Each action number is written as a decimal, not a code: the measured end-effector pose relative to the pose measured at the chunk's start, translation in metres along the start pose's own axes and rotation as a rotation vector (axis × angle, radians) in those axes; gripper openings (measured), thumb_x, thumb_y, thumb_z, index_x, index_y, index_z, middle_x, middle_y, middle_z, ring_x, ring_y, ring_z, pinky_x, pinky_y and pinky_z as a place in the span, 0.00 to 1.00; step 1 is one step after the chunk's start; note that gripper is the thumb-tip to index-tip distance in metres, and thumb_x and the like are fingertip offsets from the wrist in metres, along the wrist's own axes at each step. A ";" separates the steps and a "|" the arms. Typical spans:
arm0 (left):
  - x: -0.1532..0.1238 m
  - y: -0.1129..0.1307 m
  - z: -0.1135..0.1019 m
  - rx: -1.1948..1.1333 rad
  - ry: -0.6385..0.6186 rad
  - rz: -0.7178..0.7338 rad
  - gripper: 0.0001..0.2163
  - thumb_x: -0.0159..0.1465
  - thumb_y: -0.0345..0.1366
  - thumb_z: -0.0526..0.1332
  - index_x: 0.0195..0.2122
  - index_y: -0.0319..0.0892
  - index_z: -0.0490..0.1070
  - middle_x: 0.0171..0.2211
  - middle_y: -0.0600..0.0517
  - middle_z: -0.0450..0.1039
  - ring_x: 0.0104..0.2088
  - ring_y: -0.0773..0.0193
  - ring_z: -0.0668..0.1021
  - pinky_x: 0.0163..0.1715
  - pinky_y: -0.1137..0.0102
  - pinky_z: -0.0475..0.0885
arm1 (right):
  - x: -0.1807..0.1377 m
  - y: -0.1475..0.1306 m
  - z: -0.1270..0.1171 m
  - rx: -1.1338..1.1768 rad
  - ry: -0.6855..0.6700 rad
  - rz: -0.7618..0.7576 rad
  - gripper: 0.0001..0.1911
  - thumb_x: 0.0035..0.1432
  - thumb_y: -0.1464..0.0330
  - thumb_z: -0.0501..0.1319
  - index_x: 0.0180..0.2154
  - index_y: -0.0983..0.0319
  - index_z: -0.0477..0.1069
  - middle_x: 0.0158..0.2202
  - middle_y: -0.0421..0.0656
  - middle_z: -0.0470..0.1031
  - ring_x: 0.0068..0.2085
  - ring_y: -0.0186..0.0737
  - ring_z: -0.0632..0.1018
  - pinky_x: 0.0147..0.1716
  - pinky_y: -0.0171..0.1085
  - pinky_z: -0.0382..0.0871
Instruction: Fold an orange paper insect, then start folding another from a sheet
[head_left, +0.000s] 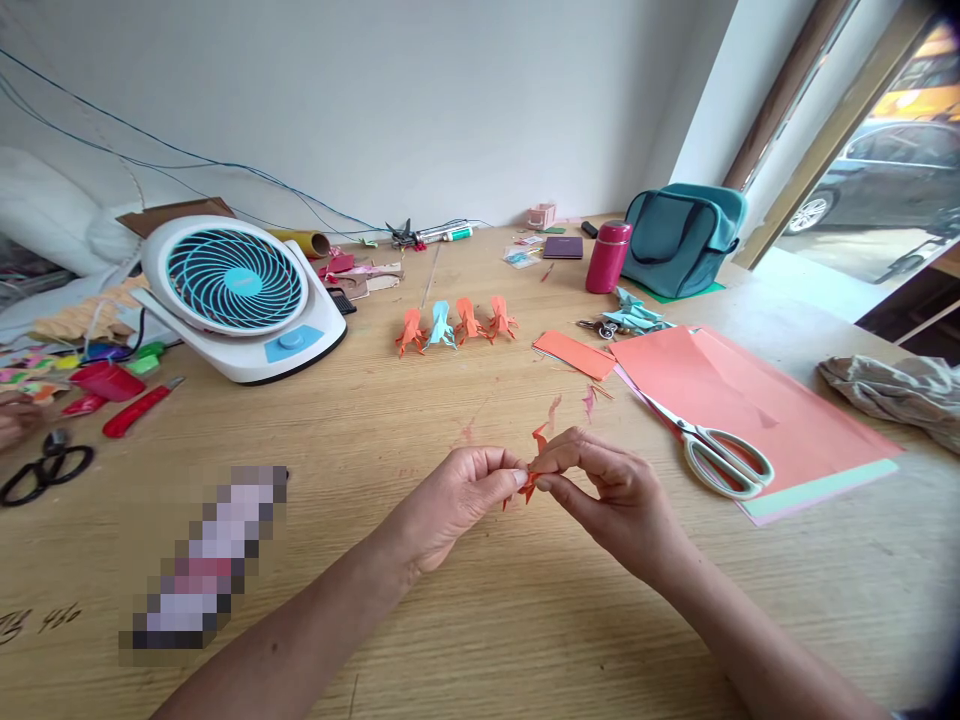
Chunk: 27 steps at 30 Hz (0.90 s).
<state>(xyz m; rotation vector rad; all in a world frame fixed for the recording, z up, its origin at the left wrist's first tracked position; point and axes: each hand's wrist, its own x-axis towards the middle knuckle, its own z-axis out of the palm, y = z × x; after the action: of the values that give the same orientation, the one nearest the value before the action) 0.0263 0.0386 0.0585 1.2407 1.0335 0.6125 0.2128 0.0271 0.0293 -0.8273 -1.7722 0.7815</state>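
Orange paper (530,488) between both hands (461,500) (621,497)

My left hand (461,500) and right hand (626,500) meet, fingertips close together.
My left forearm (322,610) slants in from near left, my right forearm (739,620) from near right; my left thumb (501,487) presses toward curled fingers, right thumb (566,497) and forefinger pinching.

Little folded piece (529,488): thin matt paper. Big sheets (735,385): paper too, smooth. Scissors (691,438): plastic-looking handles, metal blades. Fan (244,282): smooth plastic. Bottle (608,260): shiny, smooth. Bag (679,245): matt cloth. Worktop (360,425): smooth wood. Rag (892,395): rough, crumply cloth.
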 end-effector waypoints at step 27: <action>-0.009 -0.003 0.008 0.603 0.307 0.676 0.04 0.64 0.29 0.62 0.33 0.44 0.70 0.30 0.55 0.74 0.34 0.65 0.75 0.41 0.68 0.69 | -0.002 0.005 -0.001 0.030 0.099 0.001 0.06 0.65 0.68 0.63 0.33 0.59 0.74 0.30 0.41 0.76 0.32 0.38 0.76 0.34 0.40 0.71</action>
<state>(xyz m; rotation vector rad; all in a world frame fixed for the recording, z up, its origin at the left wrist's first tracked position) 0.0289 0.0270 0.0583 2.1131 1.0830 1.0799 0.2149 0.0282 0.0244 -0.8332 -1.6688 0.7526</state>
